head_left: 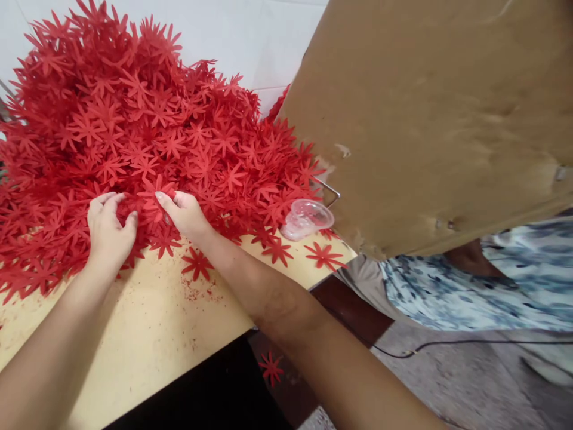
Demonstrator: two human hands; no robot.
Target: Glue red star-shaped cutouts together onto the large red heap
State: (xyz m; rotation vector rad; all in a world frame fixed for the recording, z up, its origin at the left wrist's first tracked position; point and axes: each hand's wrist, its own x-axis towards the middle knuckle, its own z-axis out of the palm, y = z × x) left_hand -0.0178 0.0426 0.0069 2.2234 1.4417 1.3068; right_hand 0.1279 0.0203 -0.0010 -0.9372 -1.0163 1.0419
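A pale wooden table (147, 334) stands against a white tiled wall (250, 30), and most of its top lies under a big heap of red flower cutouts (134, 125). The heap fills the view from nine to one o'clock, thinning toward the near edge where single flowers (197, 263) lie flat on bare wood with red crumbs around them. One flower (271, 367) lies on the floor below the table edge, at about six o'clock.

The left hand (107, 230) sits at the heap's near fringe, fingers curled and pinching into the cutouts; what exactly they grip I cannot tell. The right hand (185, 215), just beside it, has thumb and forefinger closed on a flower at the edge of the pile.

At three o'clock from the right hand a crumpled clear plastic cup (307, 218) lies on its side, touching the heap. Past it a large brown cardboard sheet (430, 119) tilts over the table corner, and beneath it shows another person in a blue patterned garment (470, 286). A dark cable (447, 343) runs across the floor.

The flowers look thin, very light and floppy, likely foam or fabric. The narrow petals probably snag on each other, so one lifts best pinched at its centre, not by a petal tip, which may tear
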